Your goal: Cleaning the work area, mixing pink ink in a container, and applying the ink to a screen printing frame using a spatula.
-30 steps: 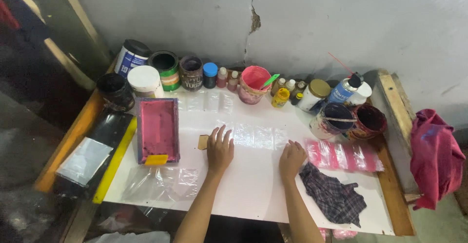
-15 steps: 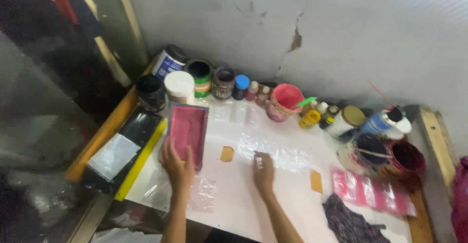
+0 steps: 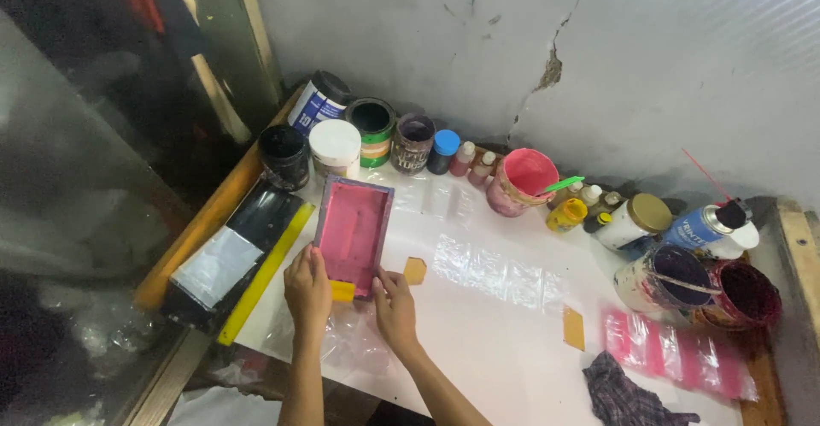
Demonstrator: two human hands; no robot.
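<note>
- My left hand (image 3: 307, 287) takes the pink screen frame (image 3: 353, 235) in its grip, fingers curled on its near edge.
- My right hand (image 3: 395, 309) pinches the frame's near corner on the white counter (image 3: 478, 340).

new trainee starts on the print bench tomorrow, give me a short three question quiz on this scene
1. True or false: both hands are at the near end of the pink framed screen.
2. Which lies nearest the right hand? A) the dark checked rag B) the small tan piece C) the blue spray can
3. What long thing lies just left of the screen?

Key
1. True: the left hand and the right hand both meet its near edge, by a small yellow tab.
2. B
3. The yellow-edged squeegee, beside a dark frame.
</note>
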